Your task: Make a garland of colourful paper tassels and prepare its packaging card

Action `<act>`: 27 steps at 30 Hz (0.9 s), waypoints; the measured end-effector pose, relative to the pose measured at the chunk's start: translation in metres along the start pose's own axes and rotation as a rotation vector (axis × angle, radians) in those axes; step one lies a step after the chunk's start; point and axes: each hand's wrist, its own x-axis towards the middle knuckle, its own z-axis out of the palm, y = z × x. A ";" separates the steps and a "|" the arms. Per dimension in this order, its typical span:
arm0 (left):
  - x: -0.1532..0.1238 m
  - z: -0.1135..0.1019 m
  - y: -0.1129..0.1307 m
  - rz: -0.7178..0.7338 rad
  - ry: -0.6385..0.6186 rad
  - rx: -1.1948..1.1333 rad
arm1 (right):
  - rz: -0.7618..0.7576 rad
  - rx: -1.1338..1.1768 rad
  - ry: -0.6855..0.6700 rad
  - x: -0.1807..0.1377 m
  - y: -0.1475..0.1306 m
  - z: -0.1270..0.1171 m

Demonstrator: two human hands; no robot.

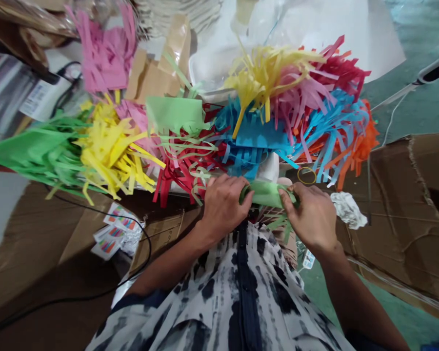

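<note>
My left hand (223, 204) and my right hand (310, 217) both grip a rolled strip of green fringed paper (265, 193), held close to my body with fingers curled around it. Green fringe ends hang below the roll. Just beyond my hands lies a long heap of cut paper fringes: green (36, 153), yellow (109, 151), red (183, 168), blue (252, 139), pink (300, 102) and orange (364, 141). A yellow rubber band (306, 175) lies near my right hand.
Flattened cardboard (406, 204) covers the surface to the right and left. A crumpled white paper ball (348, 209) lies right of my hands. Small colour-printed packets (113, 233) and a black cable (95, 292) sit at the left. Pink fringes (104, 48) lie further back.
</note>
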 end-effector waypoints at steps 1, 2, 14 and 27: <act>0.001 0.000 0.000 0.000 0.003 0.004 | 0.000 -0.014 -0.003 0.001 0.000 0.000; 0.001 0.001 0.000 0.001 0.007 0.009 | 0.001 -0.028 -0.004 0.001 0.000 0.000; -0.001 0.006 -0.010 0.649 0.129 0.101 | 0.013 -0.034 -0.012 0.004 -0.002 -0.003; -0.007 0.003 -0.011 0.622 -0.071 -0.015 | -0.456 -0.009 0.264 -0.045 0.006 -0.001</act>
